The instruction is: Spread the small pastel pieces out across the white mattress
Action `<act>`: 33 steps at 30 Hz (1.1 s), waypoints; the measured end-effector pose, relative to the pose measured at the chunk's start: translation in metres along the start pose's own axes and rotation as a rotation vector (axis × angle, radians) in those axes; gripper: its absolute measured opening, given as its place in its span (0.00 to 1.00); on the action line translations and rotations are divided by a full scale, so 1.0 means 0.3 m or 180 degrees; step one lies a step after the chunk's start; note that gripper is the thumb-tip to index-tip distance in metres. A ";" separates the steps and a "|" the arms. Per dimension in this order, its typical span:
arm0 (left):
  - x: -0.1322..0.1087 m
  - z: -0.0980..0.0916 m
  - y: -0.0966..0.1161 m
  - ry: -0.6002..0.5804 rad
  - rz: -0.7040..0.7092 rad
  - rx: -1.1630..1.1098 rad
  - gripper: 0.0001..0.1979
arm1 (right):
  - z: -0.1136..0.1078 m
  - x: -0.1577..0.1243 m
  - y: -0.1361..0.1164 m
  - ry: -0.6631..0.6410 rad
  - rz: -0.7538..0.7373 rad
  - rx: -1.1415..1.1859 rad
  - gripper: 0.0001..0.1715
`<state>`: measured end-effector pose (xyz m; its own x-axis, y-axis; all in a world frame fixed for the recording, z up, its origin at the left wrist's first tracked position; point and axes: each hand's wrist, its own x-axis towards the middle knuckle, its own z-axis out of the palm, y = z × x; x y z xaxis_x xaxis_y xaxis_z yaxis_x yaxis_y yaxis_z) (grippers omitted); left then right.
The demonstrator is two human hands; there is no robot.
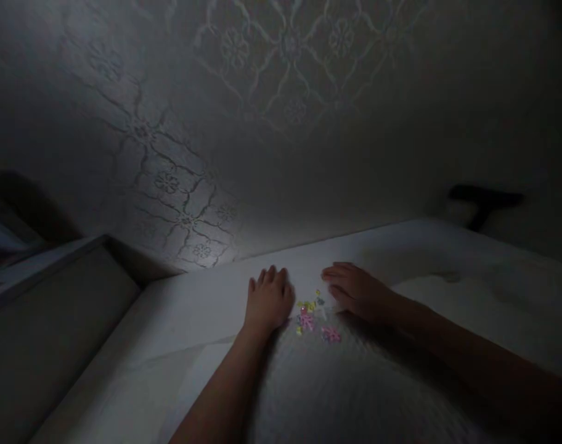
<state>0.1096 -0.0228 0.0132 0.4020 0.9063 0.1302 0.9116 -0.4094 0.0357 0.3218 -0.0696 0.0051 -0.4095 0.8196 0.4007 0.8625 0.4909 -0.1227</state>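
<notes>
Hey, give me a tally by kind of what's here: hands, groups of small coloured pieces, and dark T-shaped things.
Hands: 2, the left hand and the right hand
Group of small coloured pieces: 1, single pieces too blurred to count
Dark T-shaped object: 1
Total: 4, the group counted as one

Dim floral-patterned wall [290, 46], boxy grey furniture [63, 308] at left, blurred dark T-shaped object [483, 197] at right
</notes>
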 end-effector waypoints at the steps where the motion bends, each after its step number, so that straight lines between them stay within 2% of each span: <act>1: 0.000 0.000 -0.001 -0.0001 0.0001 -0.0014 0.24 | 0.000 -0.003 0.018 -0.0011 0.0090 -0.0129 0.20; 10: -0.001 -0.005 0.001 -0.0019 -0.0005 -0.0047 0.24 | -0.052 -0.040 0.194 -0.0629 0.1202 -0.1381 0.18; 18: 0.000 0.002 -0.001 0.0038 0.0026 -0.0042 0.24 | -0.064 -0.042 0.206 -0.0710 0.1041 -0.1549 0.18; 22: 0.000 0.004 -0.001 0.0035 0.0040 -0.0049 0.24 | -0.064 -0.041 0.209 -0.0445 0.0951 -0.1436 0.19; 25: 0.000 0.001 0.001 -0.0035 -0.0002 -0.0051 0.24 | -0.058 -0.037 0.169 0.0162 0.0639 -0.0814 0.23; 27: -0.002 -0.002 0.003 -0.0024 0.0007 -0.0031 0.24 | -0.054 -0.029 0.101 0.0371 0.0288 -0.0225 0.25; 30: -0.004 -0.006 0.005 0.0037 0.0029 0.0015 0.23 | -0.055 -0.014 -0.032 0.0123 -0.0300 0.0472 0.25; 33: -0.007 -0.008 0.005 0.0060 0.0060 0.0051 0.23 | -0.054 -0.002 -0.131 -0.0250 -0.0621 0.0710 0.24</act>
<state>0.1101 -0.0256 0.0154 0.4174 0.8964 0.1492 0.9053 -0.4244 0.0171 0.2931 -0.0941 0.0243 -0.5902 0.7195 0.3660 0.6824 0.6869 -0.2501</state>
